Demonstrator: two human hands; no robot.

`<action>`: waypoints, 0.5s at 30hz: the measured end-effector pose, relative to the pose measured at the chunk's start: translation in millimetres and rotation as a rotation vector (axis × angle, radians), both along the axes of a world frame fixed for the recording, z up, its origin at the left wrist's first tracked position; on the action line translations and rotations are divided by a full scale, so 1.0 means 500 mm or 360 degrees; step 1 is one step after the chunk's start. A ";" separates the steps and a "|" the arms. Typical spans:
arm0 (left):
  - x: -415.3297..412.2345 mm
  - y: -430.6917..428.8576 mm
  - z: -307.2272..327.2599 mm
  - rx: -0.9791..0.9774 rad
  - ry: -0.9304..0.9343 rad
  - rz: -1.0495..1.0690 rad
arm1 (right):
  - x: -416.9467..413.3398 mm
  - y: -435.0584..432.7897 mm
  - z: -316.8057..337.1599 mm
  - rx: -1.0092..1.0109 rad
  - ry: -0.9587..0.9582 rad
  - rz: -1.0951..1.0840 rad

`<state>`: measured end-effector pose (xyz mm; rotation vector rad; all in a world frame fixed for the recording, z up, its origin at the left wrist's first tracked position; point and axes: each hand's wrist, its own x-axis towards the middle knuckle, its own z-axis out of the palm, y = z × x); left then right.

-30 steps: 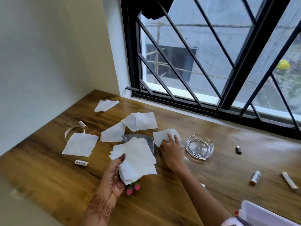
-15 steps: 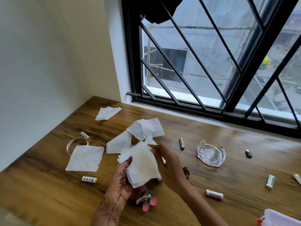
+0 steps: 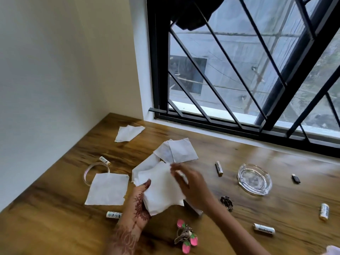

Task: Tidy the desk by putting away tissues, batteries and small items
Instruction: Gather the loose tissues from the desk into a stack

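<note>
step: tissue collection. left hand (image 3: pixel 138 205) grips tissue stack (image 3: pixel 161 192) above desk (image 3: pixel 55 218). right hand (image 3: pixel 193 184) at stack top, blurred; grip unreadable. next, judged: pinch edge of loose tissue (image 3: pixel 108 189) beside stack, add.

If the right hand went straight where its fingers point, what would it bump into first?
The right hand would probably meet the two overlapping tissues on the desk just past its fingertips. It looks raised, so it might pass above them.
</note>
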<state>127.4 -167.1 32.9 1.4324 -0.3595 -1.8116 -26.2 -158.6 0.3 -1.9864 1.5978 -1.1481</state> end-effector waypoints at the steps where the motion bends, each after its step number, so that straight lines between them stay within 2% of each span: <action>1: 0.003 -0.002 0.011 -0.0016 0.0010 -0.0027 | -0.023 -0.029 -0.011 -0.0047 0.0014 -0.0094; 4: 0.017 -0.011 0.010 -0.0076 -0.0017 -0.0038 | -0.096 -0.106 -0.042 0.0088 0.0174 -0.0299; 9: 0.035 -0.021 0.027 -0.0007 0.0007 -0.0033 | -0.178 -0.177 -0.096 0.0390 0.0597 -0.0323; 15: 0.046 -0.042 0.013 0.0003 0.0046 -0.0041 | -0.177 -0.190 -0.102 0.0368 0.0720 -0.0344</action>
